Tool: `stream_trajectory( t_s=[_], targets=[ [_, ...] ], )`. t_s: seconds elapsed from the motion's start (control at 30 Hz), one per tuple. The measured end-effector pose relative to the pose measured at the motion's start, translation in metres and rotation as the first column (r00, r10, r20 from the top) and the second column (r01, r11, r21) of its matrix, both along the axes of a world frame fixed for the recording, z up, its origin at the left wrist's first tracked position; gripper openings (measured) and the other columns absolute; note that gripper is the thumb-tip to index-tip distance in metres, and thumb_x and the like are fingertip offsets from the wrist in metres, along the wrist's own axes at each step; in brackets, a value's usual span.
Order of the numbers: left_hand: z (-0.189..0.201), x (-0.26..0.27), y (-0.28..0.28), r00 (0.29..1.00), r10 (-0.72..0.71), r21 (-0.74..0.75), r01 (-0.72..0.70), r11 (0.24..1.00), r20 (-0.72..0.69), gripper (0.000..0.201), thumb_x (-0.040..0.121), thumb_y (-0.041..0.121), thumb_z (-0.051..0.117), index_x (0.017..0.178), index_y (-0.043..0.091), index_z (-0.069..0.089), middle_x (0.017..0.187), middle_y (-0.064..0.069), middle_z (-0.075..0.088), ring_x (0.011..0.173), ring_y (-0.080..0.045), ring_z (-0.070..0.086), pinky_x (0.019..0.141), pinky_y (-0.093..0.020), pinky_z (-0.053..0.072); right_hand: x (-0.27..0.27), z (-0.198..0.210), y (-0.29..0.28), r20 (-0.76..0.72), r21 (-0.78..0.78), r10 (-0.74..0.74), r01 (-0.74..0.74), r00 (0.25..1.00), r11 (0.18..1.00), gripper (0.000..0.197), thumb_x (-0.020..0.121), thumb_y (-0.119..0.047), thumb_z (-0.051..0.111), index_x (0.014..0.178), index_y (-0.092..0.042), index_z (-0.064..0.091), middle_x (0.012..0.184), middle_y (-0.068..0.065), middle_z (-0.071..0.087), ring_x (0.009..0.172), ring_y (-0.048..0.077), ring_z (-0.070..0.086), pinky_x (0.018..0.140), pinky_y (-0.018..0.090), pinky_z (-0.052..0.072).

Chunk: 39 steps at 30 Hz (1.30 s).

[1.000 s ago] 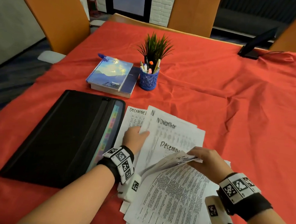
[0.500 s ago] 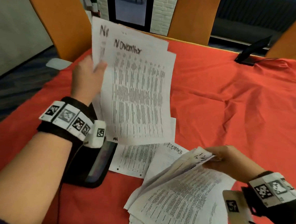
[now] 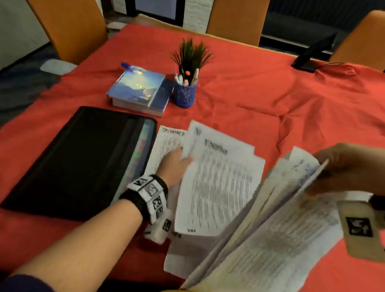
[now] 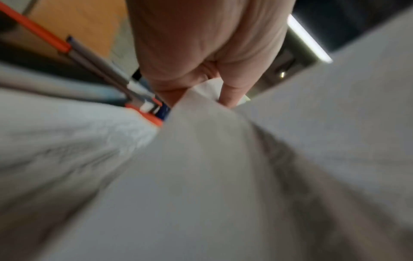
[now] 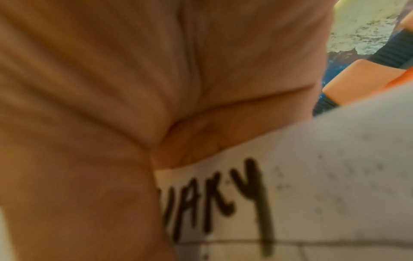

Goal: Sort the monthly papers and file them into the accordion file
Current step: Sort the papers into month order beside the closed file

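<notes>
- Red cloth covers the worktop; from the head view, the black accordion file lies at left, and the left hand pinches the November sheets beside it. The right hand lifts the unsorted stack.
- Left wrist: fingers clamped on paper.
- Right wrist: the thumb presses a sheet ending "ARY".
- Sorting is underway; next, I judge, set November down apart and pull the next month.

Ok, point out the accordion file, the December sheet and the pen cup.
accordion file (image 3: pixel 74 162), head view, black cover.
December sheet (image 3: pixel 168 142), head view, upper printed part.
pen cup (image 3: pixel 184 96), head view, blue mesh wall.
</notes>
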State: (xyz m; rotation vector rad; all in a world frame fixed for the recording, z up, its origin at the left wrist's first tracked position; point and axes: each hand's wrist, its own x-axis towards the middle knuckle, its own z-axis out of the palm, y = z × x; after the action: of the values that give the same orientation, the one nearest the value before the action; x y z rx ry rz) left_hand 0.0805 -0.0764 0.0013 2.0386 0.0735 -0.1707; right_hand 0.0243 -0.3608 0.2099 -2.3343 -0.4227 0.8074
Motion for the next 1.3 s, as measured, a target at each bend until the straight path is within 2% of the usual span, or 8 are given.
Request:
stream_trajectory(
  t_s=[0.13, 0.27, 0.4, 0.6, 0.8, 0.93, 1.07, 1.3],
  targets=[
    [-0.03, -0.023, -0.023, 0.976, -0.093, 0.042, 0.103, 0.994, -0.198, 0.03, 0.095, 0.023, 0.052, 0.119, 0.006, 0.058, 0.115, -0.01, 0.063, 0.105, -0.027, 0.059, 0.089, -0.032, 0.046, 0.028, -0.018, 0.02, -0.113, -0.074, -0.017, 0.009, 0.993, 0.997, 0.029, 0.07, 0.01, 0.07, 0.064, -0.019, 0.074, 0.068, 0.004, 0.072, 0.063, 0.012, 0.068, 0.059, 0.021, 0.053],
    [-0.037, -0.02, -0.02, 0.982, -0.037, 0.243, 0.083, 0.967, -0.187, 0.032, 0.093, 0.03, 0.053, 0.118, 0.011, 0.059, 0.118, -0.01, 0.061, 0.104, -0.026, 0.058, 0.087, -0.032, 0.047, 0.057, -0.066, 0.036, -0.037, -0.258, -0.067, 0.056, 0.997, 0.965, 0.029, 0.073, 0.003, 0.072, 0.065, -0.024, 0.067, 0.058, -0.015, 0.067, 0.058, -0.004, 0.062, 0.057, 0.01, 0.046],
    [-0.026, -0.012, -0.001, 0.971, 0.202, 0.547, -0.1, 0.831, -0.129, 0.046, 0.093, 0.039, 0.05, 0.13, 0.012, 0.049, 0.137, -0.011, 0.041, 0.125, -0.03, 0.039, 0.102, -0.041, 0.035, 0.067, -0.124, 0.05, 0.105, -0.439, -0.028, 0.071, 0.994, 0.896, 0.023, 0.075, -0.012, 0.072, 0.097, -0.017, 0.066, 0.094, -0.003, 0.071, 0.09, 0.015, 0.065, 0.083, 0.027, 0.049],
    [-0.033, -0.024, 0.0, 0.974, 0.005, 0.686, 0.158, 0.71, -0.228, 0.044, 0.094, 0.026, 0.04, 0.136, 0.013, 0.036, 0.144, -0.008, 0.028, 0.133, -0.029, 0.024, 0.108, -0.041, 0.024, 0.059, -0.162, 0.056, 0.203, -0.41, -0.083, 0.161, 0.976, 0.898, 0.036, 0.081, -0.01, 0.066, 0.116, -0.016, 0.062, 0.108, 0.002, 0.068, 0.097, 0.016, 0.063, 0.087, 0.028, 0.049],
    [-0.03, -0.032, -0.004, 0.982, 0.02, 0.574, 0.093, 0.813, -0.189, 0.038, 0.096, 0.036, 0.035, 0.121, 0.017, 0.057, 0.146, -0.007, 0.031, 0.13, -0.027, 0.028, 0.109, -0.043, 0.027, 0.069, -0.174, 0.052, 0.235, -0.4, -0.113, 0.202, 0.965, 0.894, 0.034, 0.084, -0.01, 0.062, 0.118, -0.012, 0.06, 0.112, 0.005, 0.066, 0.102, 0.021, 0.061, 0.091, 0.034, 0.048],
    [-0.025, -0.016, -0.003, 0.924, 0.193, 0.425, -0.038, 0.904, -0.329, 0.086, 0.082, 0.069, 0.045, 0.142, 0.009, 0.033, 0.146, -0.014, 0.033, 0.134, -0.032, 0.033, 0.11, -0.045, 0.03, 0.073, -0.183, 0.057, 0.306, -0.361, -0.156, 0.266, 0.939, 0.894, 0.031, 0.084, -0.009, 0.058, 0.115, -0.01, 0.06, 0.11, 0.009, 0.066, 0.1, 0.023, 0.061, 0.087, 0.031, 0.048],
    [-0.031, -0.014, -0.009, 0.905, 0.186, 0.312, -0.063, 0.948, -0.383, 0.087, 0.074, 0.071, 0.056, 0.133, 0.008, 0.041, 0.131, -0.011, 0.051, 0.117, -0.03, 0.052, 0.099, -0.042, 0.043, 0.069, -0.193, 0.052, 0.385, -0.142, -0.378, 0.459, 0.842, 0.877, 0.066, 0.074, -0.014, 0.074, 0.132, -0.012, 0.042, 0.129, 0.009, 0.051, 0.117, 0.023, 0.048, 0.098, 0.03, 0.039],
    [-0.032, -0.013, 0.004, 0.941, 0.089, 0.128, -0.05, 0.99, -0.326, 0.039, 0.084, 0.032, 0.067, 0.111, 0.011, 0.047, 0.108, -0.001, 0.058, 0.094, -0.02, 0.058, 0.08, -0.033, 0.048, 0.02, -0.211, -0.037, 0.082, -0.503, -0.794, 0.713, 0.603, 0.489, 0.058, 0.075, -0.035, 0.074, 0.11, 0.003, 0.049, 0.099, 0.019, 0.059, 0.092, 0.032, 0.059, 0.082, 0.036, 0.049]
  ],
)
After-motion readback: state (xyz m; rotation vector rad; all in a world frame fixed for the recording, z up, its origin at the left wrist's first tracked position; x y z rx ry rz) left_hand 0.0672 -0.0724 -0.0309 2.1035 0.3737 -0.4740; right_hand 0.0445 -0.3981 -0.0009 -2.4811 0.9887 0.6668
